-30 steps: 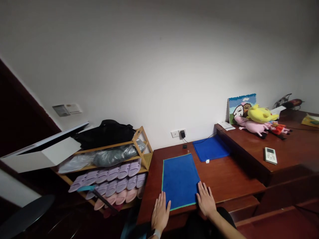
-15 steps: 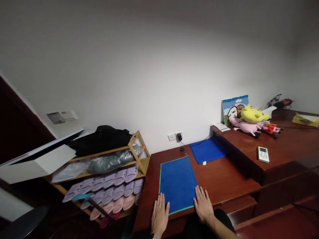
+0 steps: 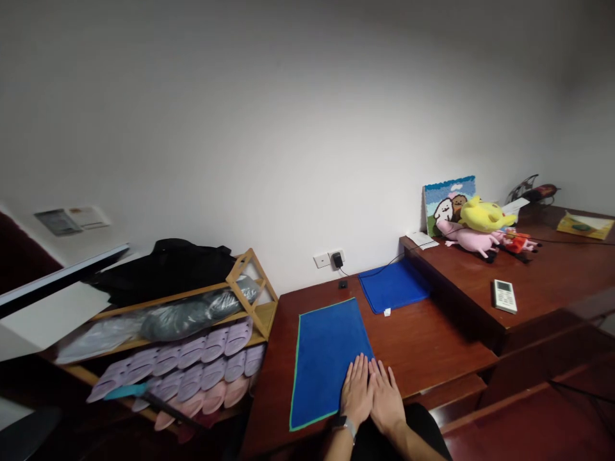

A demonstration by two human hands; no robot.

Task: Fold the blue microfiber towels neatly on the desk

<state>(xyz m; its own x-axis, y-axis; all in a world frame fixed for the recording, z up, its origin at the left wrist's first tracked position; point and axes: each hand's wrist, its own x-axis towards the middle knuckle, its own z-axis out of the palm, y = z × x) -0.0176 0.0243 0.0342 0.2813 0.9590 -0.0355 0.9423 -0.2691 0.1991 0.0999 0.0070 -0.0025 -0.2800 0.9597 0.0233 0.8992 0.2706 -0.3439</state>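
Observation:
A blue cloth [image 3: 327, 358] with a green edge lies flat on the reddish-brown desk [image 3: 408, 342]. My left hand [image 3: 357, 390] rests palm down at the cloth's near right corner, fingers stretched out. Beside it, my right hand [image 3: 385, 398] lies flat at the cloth's right edge, the two hands touching or nearly so. Neither hand grips anything. Under my palms, that corner of the cloth is hidden. Farther back on the desk lies a folded blue cloth [image 3: 396, 285] with a small white tag.
On the left, a wooden rack [image 3: 264, 317] carries lilac and pink slippers [image 3: 192, 352] and a black bag [image 3: 168, 272]. A plugged-in adapter [image 3: 337, 259] trails a cable. Plush toys [image 3: 485, 218] and a white remote [image 3: 504, 296] occupy the raised surface at right.
My left hand has moved right, from the cloth's near left side across to my right hand. My right hand stays near the right edge. The view has shifted slightly.

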